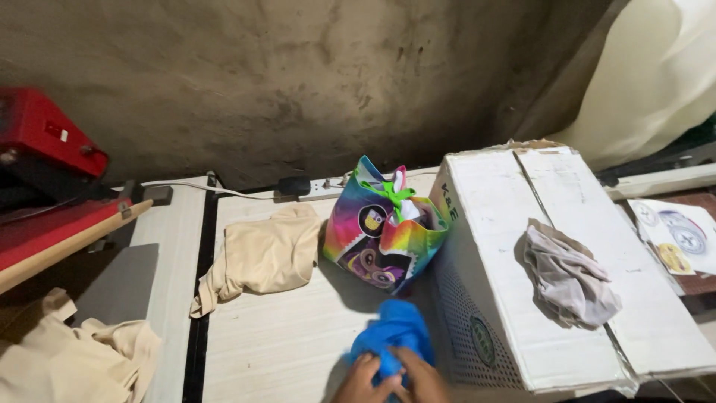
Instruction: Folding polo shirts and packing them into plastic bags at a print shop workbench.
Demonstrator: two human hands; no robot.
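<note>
Bottom centre of frame: blue cloth [394, 333] bunched, rising up-frame from both hands — left hand [363, 380], right hand [423, 377] each clenched on lower edge, equally near; long axis probably vertical, partly cropped.

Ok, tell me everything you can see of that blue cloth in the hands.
The blue cloth is bright blue, soft-looking fabric, bunched into a crumpled lump with folds. It sits at the near edge of the pale wooden tabletop, close to the white cardboard box, below the rainbow bag. The left hand and right hand both grip its lower end, covering that part.
</note>
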